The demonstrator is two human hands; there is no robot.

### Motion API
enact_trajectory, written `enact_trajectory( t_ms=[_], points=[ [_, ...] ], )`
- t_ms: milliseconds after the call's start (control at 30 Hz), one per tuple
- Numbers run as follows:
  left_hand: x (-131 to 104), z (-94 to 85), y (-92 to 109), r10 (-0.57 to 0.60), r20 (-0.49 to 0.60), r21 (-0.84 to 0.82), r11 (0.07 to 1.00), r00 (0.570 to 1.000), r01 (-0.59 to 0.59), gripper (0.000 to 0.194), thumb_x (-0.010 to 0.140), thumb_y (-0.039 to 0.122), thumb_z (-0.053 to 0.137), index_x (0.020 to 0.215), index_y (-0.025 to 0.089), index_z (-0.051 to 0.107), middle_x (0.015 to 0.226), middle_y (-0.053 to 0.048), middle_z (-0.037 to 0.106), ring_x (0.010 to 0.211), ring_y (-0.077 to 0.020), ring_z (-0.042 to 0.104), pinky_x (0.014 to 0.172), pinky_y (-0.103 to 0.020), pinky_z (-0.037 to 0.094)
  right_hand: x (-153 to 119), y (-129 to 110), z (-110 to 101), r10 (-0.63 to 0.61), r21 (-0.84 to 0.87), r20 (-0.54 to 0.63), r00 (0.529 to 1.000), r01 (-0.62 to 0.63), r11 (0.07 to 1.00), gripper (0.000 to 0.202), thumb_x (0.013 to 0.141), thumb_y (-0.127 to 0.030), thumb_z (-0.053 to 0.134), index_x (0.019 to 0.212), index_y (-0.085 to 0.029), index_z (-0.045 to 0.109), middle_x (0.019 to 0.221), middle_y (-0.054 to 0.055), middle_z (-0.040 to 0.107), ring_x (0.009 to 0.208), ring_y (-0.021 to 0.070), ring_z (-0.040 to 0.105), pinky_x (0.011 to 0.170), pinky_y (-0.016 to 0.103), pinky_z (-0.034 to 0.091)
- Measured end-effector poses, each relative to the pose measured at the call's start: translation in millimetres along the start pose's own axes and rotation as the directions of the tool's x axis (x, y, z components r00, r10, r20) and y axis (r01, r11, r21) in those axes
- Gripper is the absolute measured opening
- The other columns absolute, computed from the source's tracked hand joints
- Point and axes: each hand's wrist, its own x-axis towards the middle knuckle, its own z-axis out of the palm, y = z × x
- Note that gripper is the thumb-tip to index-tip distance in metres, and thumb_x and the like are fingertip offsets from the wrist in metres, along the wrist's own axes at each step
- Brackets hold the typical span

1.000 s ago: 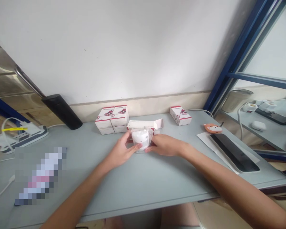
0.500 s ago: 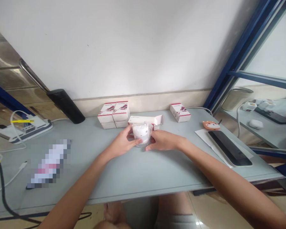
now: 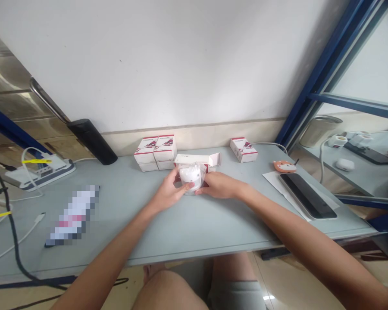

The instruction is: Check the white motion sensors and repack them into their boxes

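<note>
So L hand (image 3: 169,189) & R hand (image 3: 221,185) hold bagged wht item (image 3: 190,175)

Looks crinkled and glossy on the clear plastic wrapper (image 3: 200,170) around the smooth, rounded white plastic item (image 3: 189,175), mid-frame; like smooth printed cardboard on the stacked red-and-white boxes (image 3: 164,145), centre left.

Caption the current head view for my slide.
Left hand and right hand holding a plastic-wrapped white object in front of an open-flapped box on a grey desk.
</note>
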Motion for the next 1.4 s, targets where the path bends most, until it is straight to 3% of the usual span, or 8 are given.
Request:
enact_trajectory(
  t_ms=[233,400,600,833,967,1167,1267,1400],
  points=[
    [8,-3.8,-7,-0.123,-0.174,-0.277,0.958,0.977,0.071,0.064,0.079,0.053,0.087,0.127,0.017,0.064,0.134,-0.016,0.072,0.127,-0.0354,0.066,0.106,-0.047,0.054,-1,-4,-5,-0.042,0.002,-0.028,0.999,0.042,0.999,0.036,0.097,-0.056,0.066,0.102,-0.020,0.063,0.086,0.004,0.069,0.071,0.0186,0.057,0.062,0.029,0.036],
    [12,-13.5,0,-0.190,-0.224,-0.435,0.897,0.956,0.076,0.050,0.093,0.056,0.071,0.126,0.019,0.067,0.142,-0.015,0.068,0.132,-0.0323,0.064,0.107,-0.046,0.056,0,-15,-11,-0.039,0.113,-0.279,0.960,0.073,0.991,0.039,0.105,-0.053,0.052,0.083,-0.022,0.054,0.075,-0.002,0.058,0.067,0.0139,0.045,0.064,0.028,0.033],
    [7,-14.5,15,-0.211,-0.110,-0.617,0.781,0.971,0.100,0.043,0.093,0.031,0.074,0.134,0.028,0.063,0.148,-0.006,0.065,0.139,-0.0269,0.059,0.115,-0.047,0.053,1,-26,-9,0.087,0.344,-0.514,0.854,0.112,0.932,0.030,0.108,-0.045,0.043,0.091,-0.023,0.053,0.083,-0.001,0.060,0.076,0.0158,0.053,0.071,0.029,0.041],
    [4,-7.6,21,-0.147,-0.068,-0.564,0.822,0.987,0.084,0.042,0.097,0.026,0.072,0.136,0.030,0.057,0.155,-0.004,0.060,0.146,-0.0284,0.054,0.120,-0.053,0.050,2,-28,-7,0.190,0.793,-0.258,0.947,0.096,0.602,0.041,0.105,-0.062,0.046,0.127,-0.028,0.040,0.102,0.000,0.061,0.072,0.0150,0.066,0.063,0.031,0.056],
    [4,-7.8,19,-0.146,-0.093,-0.545,0.836,0.985,0.072,0.042,0.097,0.029,0.073,0.135,0.029,0.056,0.152,-0.006,0.061,0.145,-0.0286,0.056,0.120,-0.053,0.049,8,-25,0,0.169,0.772,-0.368,0.914,0.199,0.604,0.042,0.098,-0.059,0.064,0.117,-0.025,0.048,0.098,-0.001,0.060,0.065,0.0113,0.062,0.055,0.028,0.056],
    [-1,-8.9,5,-0.013,-0.142,-0.273,0.962,0.990,-0.026,0.094,0.082,0.027,0.088,0.154,0.045,0.031,0.150,-0.005,0.055,0.129,-0.0272,0.066,0.113,-0.053,0.055,10,-28,3,0.389,0.829,-0.454,0.801,0.220,0.514,0.046,0.088,-0.064,0.073,0.094,-0.022,0.055,0.087,-0.002,0.061,0.055,0.0103,0.059,0.045,0.028,0.054],
    [-1,-8.6,-3,0.169,-0.201,0.067,0.985,0.965,-0.159,0.073,0.085,0.032,0.085,0.147,0.038,0.047,0.153,-0.009,0.046,0.135,-0.0293,0.060,0.108,-0.046,0.058,10,-26,0,0.432,0.849,-0.441,0.787,0.209,0.486,0.048,0.086,-0.066,0.075,0.092,-0.021,0.058,0.084,-0.002,0.062,0.053,0.0104,0.058,0.044,0.028,0.051],
    [2,-13.3,-7,0.393,-0.275,0.475,0.849,0.877,-0.232,0.045,0.089,0.036,0.081,0.131,0.033,0.066,0.145,-0.010,0.054,0.140,-0.0305,0.053,0.104,-0.043,0.058,11,-20,0,0.437,0.841,-0.446,0.781,0.198,0.504,0.050,0.085,-0.069,0.074,0.094,-0.022,0.058,0.086,0.000,0.065,0.050,0.0093,0.053,0.042,0.027,0.042]
  ],
)
